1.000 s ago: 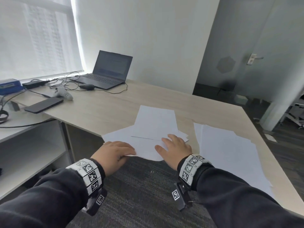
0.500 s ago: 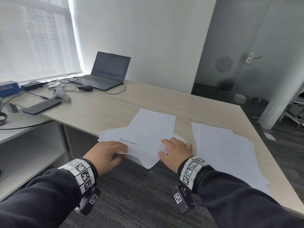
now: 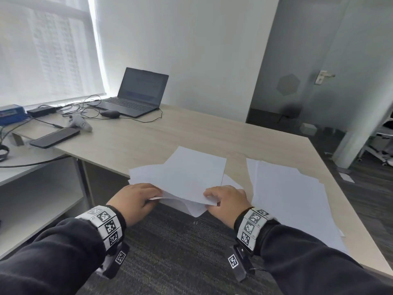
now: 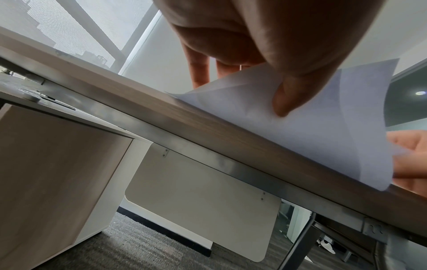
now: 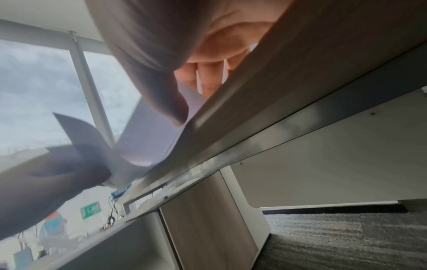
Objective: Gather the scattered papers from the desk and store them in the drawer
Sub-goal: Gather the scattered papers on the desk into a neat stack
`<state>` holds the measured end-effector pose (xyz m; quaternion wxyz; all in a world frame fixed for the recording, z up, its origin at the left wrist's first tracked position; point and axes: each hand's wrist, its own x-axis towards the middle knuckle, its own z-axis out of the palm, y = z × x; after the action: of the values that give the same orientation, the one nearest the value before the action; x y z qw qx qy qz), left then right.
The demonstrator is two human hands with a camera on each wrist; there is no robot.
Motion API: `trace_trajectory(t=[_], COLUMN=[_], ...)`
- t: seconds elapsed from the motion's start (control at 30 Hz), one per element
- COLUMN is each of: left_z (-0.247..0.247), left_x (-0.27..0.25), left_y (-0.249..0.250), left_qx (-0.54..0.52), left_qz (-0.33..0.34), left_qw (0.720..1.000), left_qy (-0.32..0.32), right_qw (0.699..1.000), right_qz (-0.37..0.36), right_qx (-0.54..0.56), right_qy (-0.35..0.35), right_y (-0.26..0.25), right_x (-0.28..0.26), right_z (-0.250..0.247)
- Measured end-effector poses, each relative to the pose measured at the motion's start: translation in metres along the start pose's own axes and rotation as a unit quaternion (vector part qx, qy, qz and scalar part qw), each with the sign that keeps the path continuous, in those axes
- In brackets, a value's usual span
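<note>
A loose bunch of white papers (image 3: pixel 187 175) lies at the desk's (image 3: pixel 191 137) near edge, and its front corner hangs over the edge. My left hand (image 3: pixel 146 194) pinches the bunch's left side. In the left wrist view the thumb (image 4: pixel 284 102) is under the papers (image 4: pixel 323 131) and the fingers are on top. My right hand (image 3: pixel 219 198) pinches the right side, and its thumb (image 5: pixel 171 107) presses the papers (image 5: pixel 152 138) from below. A second spread of white sheets (image 3: pixel 291 201) lies on the desk to the right, untouched. No drawer is plainly in view.
At the desk's far left are a laptop (image 3: pixel 138 94), a mouse (image 3: pixel 109 113), tangled cables and a phone (image 3: pixel 55 137). A lower white shelf unit (image 3: pixel 32 188) stands to the left. A wood-faced cabinet (image 4: pixel 46 182) sits under the desk. Grey carpet (image 3: pixel 180 252) lies below my arms.
Both hands drew the sheets toward the near edge and bunched them. The hands went from lying flat on the papers to pinching their overhanging edge.
</note>
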<state>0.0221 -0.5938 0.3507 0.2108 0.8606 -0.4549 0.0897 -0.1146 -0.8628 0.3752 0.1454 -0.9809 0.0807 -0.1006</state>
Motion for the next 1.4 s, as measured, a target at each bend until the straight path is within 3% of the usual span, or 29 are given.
trace_trajectory(t=[0.17,0.27,0.37,0.53,0.6,0.67,0.7,0.77,0.83,0.9,0.97,1.07,1.2,1.4], left_z=[0.001,0.001,-0.002,0.006,0.011,0.012,0.011,0.010,0.013,0.019,0.026,0.032,0.044,0.059], left_x=[0.004,0.005,0.007,0.015,0.017,0.022,0.025,0.031,0.034,0.035,0.036,0.042,0.056,0.088], left_y=[0.001,0.012,0.032,0.044,0.044,0.048,0.051,0.062,0.077,0.094,0.113,0.133,0.150,0.185], left_qx=[0.015,0.059,0.102,0.095,0.075,0.032,-0.003,-0.060,-0.082,-0.083,-0.049,-0.019,-0.068,-0.069], left_qz=[0.010,0.030,0.028,0.046,0.014,-0.003,-0.006,-0.004,0.036,0.109,0.165,0.188,0.169,-0.026], left_qw=[1.000,0.995,0.990,0.992,0.994,0.994,0.994,0.990,0.988,0.983,0.980,0.980,0.983,0.997], left_qy=[0.022,0.069,0.096,0.062,0.078,0.103,0.113,0.127,0.129,0.119,0.101,0.064,0.021,-0.032], right_qw=[0.990,0.985,0.990,0.983,0.975,0.967,0.962,0.927,0.846,0.783,0.756,0.754,0.775,0.826], right_qz=[0.019,0.007,-0.041,-0.093,-0.072,0.002,0.053,0.172,0.269,0.309,0.322,0.334,0.325,0.319], right_qx=[0.127,0.149,0.129,0.157,0.189,0.213,0.234,0.330,0.458,0.533,0.562,0.562,0.541,0.442], right_qy=[0.051,0.081,0.051,0.030,0.093,0.139,0.128,0.044,-0.045,-0.082,-0.090,-0.069,0.036,0.146], right_y=[0.002,-0.005,-0.016,-0.025,-0.023,-0.015,-0.013,-0.008,-0.005,-0.001,0.007,0.019,0.048,0.115], right_x=[0.001,0.001,-0.002,-0.015,-0.023,-0.026,-0.028,-0.028,-0.028,-0.030,-0.034,-0.043,-0.057,-0.097], right_z=[-0.004,-0.008,-0.010,-0.009,-0.013,-0.019,-0.024,-0.031,-0.037,-0.041,-0.045,-0.054,-0.066,-0.102])
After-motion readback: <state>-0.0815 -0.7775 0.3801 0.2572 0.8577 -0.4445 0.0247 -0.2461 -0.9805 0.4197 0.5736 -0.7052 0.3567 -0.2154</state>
